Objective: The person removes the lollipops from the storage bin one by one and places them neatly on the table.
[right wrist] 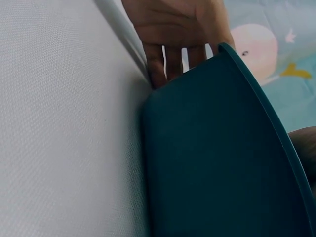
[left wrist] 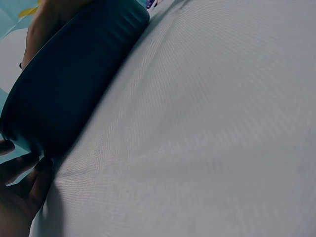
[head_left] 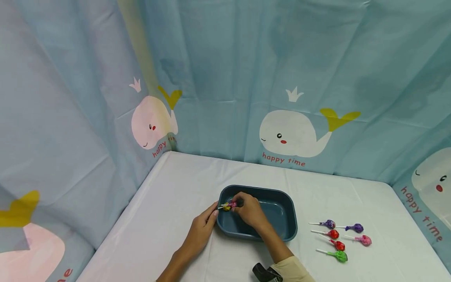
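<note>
A dark blue rectangular tray (head_left: 278, 213) stands on the white-covered table. My left hand (head_left: 201, 230) is at its left end, with mostly straight fingers (right wrist: 174, 64) touching the outer wall. Reaching over the near rim, my right hand (head_left: 249, 209) is inside the tray's left part and pinches a pink lollipop (head_left: 233, 204) by the candy end. Just below that candy lies a yellow lollipop (head_left: 227, 208), its stick pointing left. The right fingertips are partly hidden. In the left wrist view, the tray (left wrist: 74, 79) blocks most of the right hand.
Right of the tray lie several lollipops: two purple (head_left: 329, 224), two red (head_left: 333, 234), one pink (head_left: 365, 240) and one green (head_left: 341, 256). A black strap (head_left: 266, 273) is by the right sleeve. A whale-print curtain (head_left: 225, 78) hangs behind the table (head_left: 155, 203).
</note>
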`<state>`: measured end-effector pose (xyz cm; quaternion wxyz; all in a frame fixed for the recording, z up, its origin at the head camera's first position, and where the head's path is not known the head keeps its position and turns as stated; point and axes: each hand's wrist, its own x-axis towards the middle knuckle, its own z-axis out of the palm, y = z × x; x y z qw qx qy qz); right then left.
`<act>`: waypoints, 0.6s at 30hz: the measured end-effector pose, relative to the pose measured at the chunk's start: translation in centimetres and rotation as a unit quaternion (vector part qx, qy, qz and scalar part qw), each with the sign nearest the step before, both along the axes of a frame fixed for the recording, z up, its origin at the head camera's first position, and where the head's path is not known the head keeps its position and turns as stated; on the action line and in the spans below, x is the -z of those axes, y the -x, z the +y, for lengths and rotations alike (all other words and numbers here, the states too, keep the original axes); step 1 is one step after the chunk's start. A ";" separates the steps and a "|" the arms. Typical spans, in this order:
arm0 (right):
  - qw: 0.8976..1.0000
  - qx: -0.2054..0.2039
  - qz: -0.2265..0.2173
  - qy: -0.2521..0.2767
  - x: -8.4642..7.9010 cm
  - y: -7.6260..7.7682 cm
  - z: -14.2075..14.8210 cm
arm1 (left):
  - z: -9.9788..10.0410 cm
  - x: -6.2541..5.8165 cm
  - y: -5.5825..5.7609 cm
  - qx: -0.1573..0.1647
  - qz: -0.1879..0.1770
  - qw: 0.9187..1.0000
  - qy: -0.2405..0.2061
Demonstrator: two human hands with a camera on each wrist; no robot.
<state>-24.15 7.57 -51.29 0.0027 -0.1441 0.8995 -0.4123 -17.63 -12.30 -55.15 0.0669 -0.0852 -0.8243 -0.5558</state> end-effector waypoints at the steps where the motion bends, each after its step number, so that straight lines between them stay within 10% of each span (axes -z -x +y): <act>1: 1.000 0.001 0.001 -0.003 0.0 0.0 -0.1 | 0.0 0.0 0.0 -0.001 0.002 1.000 0.001; 18: 1.000 0.017 -0.017 0.008 -0.6 -0.4 0.3 | 0.1 -0.1 0.0 -0.002 0.003 1.000 0.003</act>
